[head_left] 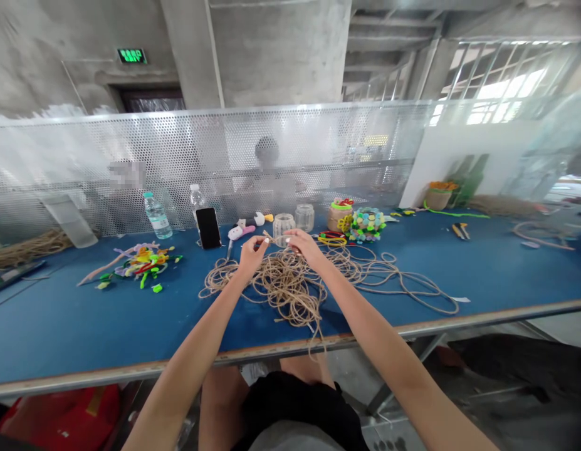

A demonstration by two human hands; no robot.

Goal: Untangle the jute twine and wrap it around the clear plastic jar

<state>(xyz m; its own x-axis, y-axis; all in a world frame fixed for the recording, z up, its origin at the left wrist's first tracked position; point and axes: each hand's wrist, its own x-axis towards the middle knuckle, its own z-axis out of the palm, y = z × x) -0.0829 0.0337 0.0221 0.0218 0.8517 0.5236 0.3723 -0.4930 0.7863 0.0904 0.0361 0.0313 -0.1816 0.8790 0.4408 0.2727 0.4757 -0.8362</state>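
Observation:
Above a tangled pile of brown twine, both hands are raised close together. My left hand pinches a short piece of the twine near its frayed end between thumb and fingertips. Just to its right, my right hand has thumb and fingers drawn together, with a strand seeming to run between the hands; what lies in its fingertips is too small to make out. Directly behind the hands stands a clear glass jar, and a second glass jar is behind it to the right.
Colourful pipe-cleaner pieces lie at left, near a water bottle and an upright phone. Right of the jars are a twine-wrapped jar, a pompom-covered jar and pliers. A perforated metal screen backs the blue table.

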